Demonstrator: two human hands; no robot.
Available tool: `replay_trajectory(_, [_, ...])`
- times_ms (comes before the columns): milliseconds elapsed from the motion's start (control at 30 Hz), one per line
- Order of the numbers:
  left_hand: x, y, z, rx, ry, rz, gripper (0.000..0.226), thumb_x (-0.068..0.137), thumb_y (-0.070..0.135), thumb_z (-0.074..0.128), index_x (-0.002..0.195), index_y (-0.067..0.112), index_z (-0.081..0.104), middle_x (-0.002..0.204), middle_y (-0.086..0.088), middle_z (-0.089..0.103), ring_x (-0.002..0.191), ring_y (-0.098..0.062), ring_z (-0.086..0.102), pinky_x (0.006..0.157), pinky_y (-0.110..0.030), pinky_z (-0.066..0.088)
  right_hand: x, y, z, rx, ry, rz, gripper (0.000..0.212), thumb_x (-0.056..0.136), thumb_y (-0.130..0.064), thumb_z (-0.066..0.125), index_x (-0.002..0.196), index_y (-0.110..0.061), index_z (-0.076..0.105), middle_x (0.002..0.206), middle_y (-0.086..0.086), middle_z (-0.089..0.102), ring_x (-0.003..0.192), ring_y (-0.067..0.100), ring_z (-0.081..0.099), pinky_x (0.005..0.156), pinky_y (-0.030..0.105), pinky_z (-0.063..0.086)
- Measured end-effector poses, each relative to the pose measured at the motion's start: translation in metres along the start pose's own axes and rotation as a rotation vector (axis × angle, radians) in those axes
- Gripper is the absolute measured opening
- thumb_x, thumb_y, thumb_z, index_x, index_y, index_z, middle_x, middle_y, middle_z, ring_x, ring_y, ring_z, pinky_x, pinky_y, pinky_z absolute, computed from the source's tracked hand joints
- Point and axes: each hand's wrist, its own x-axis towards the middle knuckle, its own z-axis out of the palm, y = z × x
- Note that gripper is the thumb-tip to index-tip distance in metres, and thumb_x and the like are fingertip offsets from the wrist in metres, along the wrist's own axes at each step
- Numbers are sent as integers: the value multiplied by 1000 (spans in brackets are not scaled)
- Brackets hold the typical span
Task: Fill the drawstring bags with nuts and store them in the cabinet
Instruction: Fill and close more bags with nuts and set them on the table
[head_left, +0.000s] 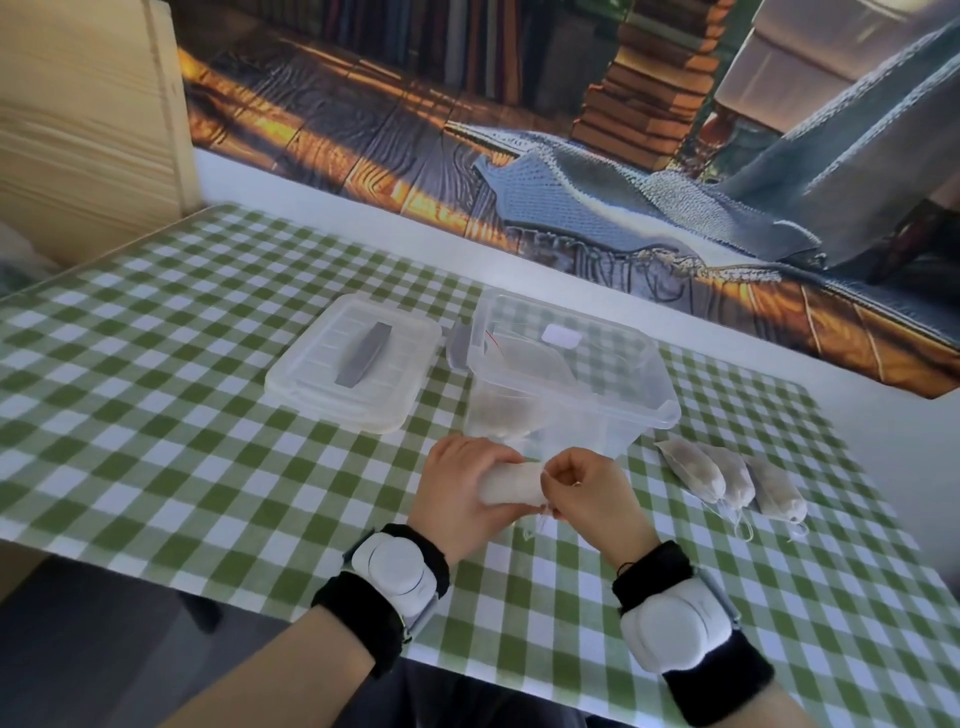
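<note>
A white drawstring bag (511, 483) lies sideways between my hands just above the checked tablecloth. My left hand (462, 496) grips its body from the left. At the bag's right end my right hand (587, 491) pinches the mouth and its thin strings. Three filled bags (730, 475) lie side by side on the cloth to the right. Behind my hands stands a clear plastic box (571, 379), open, with an empty-looking bag and some brownish contents inside.
The box's clear lid (353, 361) with a grey handle lies to the left of the box. A pale wooden cabinet (88, 130) stands at the far left. The table (156, 415) ends close to my body; a wall hanging is behind.
</note>
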Motion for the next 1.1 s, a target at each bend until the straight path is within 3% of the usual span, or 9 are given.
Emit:
replay_trajectory(100, [1, 1, -1, -1, -37, -39, 51, 58, 64, 69, 91, 25, 65, 84, 21, 59, 82, -7, 56, 86, -33, 41, -2, 1, -1, -28, 37, -169, 18, 81, 0, 58, 79, -18, 56, 84, -5, 59, 80, 3, 57, 66, 10, 46])
replay_trajectory(200, [1, 3, -2, -92, -75, -139, 51, 56, 60, 70, 92, 25, 64, 82, 25, 56, 82, -7, 57, 83, -29, 43, -7, 4, -4, -29, 14, -326, 42, 77, 15, 46, 76, -26, 57, 102, -8, 55, 99, -8, 51, 75, 5, 41])
replay_trajectory(300, [2, 8, -5, -238, -160, -283, 37, 64, 42, 80, 90, 34, 55, 86, 17, 60, 82, -2, 57, 76, -22, 47, -8, 11, -1, -119, -42, -381, 49, 77, 13, 47, 76, -35, 56, 118, -9, 52, 111, -1, 48, 84, 3, 37])
replay_trajectory(467, [2, 14, -7, -328, -301, -353, 36, 70, 27, 74, 99, 33, 52, 92, 6, 65, 86, -13, 64, 75, -28, 52, -7, 6, 8, -154, -224, -403, 52, 80, 6, 50, 94, -44, 54, 135, -11, 36, 129, 14, 33, 106, 28, 35])
replay_trajectory(600, [1, 15, -7, -336, -298, -368, 37, 76, 10, 70, 105, 26, 52, 91, 1, 66, 83, -15, 65, 72, -30, 55, -3, 1, 6, -243, -252, -437, 44, 81, 5, 51, 111, -26, 60, 142, -7, 34, 131, 14, 29, 103, 26, 33])
replay_trajectory(767, [0, 16, -10, -460, -249, -432, 33, 76, 12, 76, 96, 26, 55, 86, 7, 63, 72, 4, 58, 64, -13, 48, -4, -20, -8, -214, -135, -506, 21, 82, -24, 50, 95, -26, 65, 123, -12, 53, 112, 1, 50, 89, 12, 40])
replay_trajectory(900, [6, 15, -15, -622, -165, -558, 32, 74, 8, 77, 93, 26, 57, 86, 9, 62, 78, 3, 59, 69, -13, 48, 21, -71, -40, -60, 113, -524, 28, 88, 3, 49, 85, -20, 65, 90, -13, 64, 82, -4, 58, 72, 5, 43])
replay_trajectory(1033, [8, 10, -16, -674, -86, -594, 30, 75, 8, 76, 94, 26, 61, 91, 6, 66, 88, -10, 62, 77, -23, 49, 63, -102, -38, -394, -152, -262, 26, 90, -2, 43, 95, -5, 69, 93, 2, 65, 89, 17, 60, 90, 26, 47])
replay_trajectory(1100, [8, 9, -17, -675, -78, -595, 29, 75, 8, 76, 95, 24, 61, 91, 7, 67, 86, -7, 63, 75, -21, 48, 88, -107, -29, -599, -331, -131, 22, 90, -7, 46, 90, 6, 65, 85, 15, 63, 80, 32, 57, 81, 38, 48])
